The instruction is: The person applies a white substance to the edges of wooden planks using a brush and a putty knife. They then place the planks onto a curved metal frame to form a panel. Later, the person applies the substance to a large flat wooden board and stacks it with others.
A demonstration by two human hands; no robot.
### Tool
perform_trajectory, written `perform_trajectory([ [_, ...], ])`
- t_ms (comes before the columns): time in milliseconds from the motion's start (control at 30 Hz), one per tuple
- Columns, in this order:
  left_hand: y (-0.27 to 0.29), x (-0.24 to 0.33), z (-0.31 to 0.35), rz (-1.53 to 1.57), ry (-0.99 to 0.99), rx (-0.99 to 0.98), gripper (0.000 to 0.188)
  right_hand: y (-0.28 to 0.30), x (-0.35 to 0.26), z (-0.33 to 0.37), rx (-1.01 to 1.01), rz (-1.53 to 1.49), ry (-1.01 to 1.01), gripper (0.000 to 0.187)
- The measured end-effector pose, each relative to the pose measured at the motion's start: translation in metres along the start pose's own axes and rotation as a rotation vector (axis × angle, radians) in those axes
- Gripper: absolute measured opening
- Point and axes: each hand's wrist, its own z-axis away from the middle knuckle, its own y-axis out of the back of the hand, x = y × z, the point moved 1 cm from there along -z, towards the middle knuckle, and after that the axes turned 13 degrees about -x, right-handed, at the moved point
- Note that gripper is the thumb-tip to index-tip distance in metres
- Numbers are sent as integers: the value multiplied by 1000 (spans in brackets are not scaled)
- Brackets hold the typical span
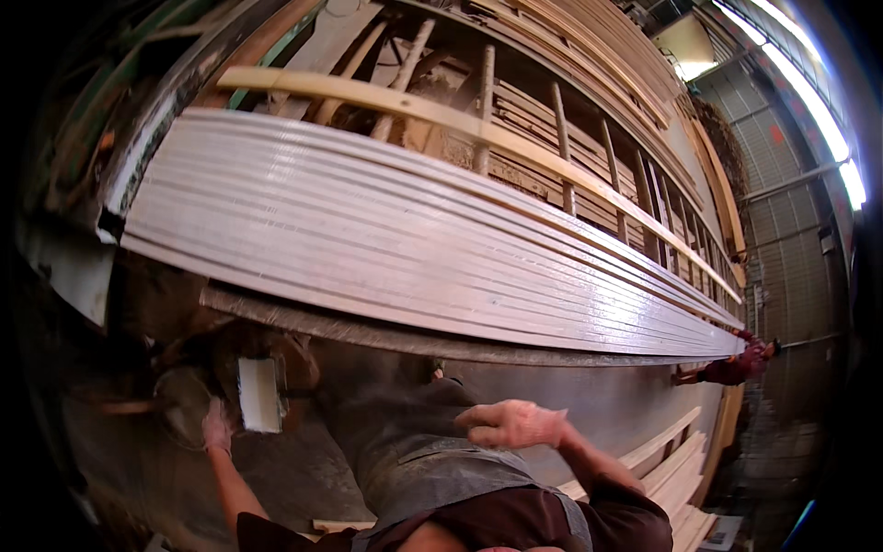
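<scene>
Long pale boards (303, 202) lie side by side on a bench ahead of me, with a wet-looking sheen. My left hand (218, 428), in a thin pale glove, reaches down at the lower left beside a round bucket-like container (182, 405). Its fingers are small and dim, so I cannot tell whether they grip the rim. Close to that hand stands a container with a white rectangular top or filling (259, 394). My right hand (515, 423), gloved too, hovers before my apron with loosely bent fingers and nothing visible in it.
Behind the boards, one narrow light plank (432, 112) runs over a rack with round crossbars (487, 87). Stacked timber (598, 46) rises beyond. At the bench's far right end stands another person (736, 363). More planks (676, 469) lie at my lower right.
</scene>
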Motion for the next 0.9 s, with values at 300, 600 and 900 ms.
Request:
perform_trajectory([
  [300,-76,-22,134,63,-128,198,26,382,40,56,940,475,90,45],
  [600,-210,-31,259,102,262,84,24,560,86,-80,668,912,-141,71],
  [900,-296,-38,119,68,475,35,26,673,72,-82,864,898,-41,35],
])
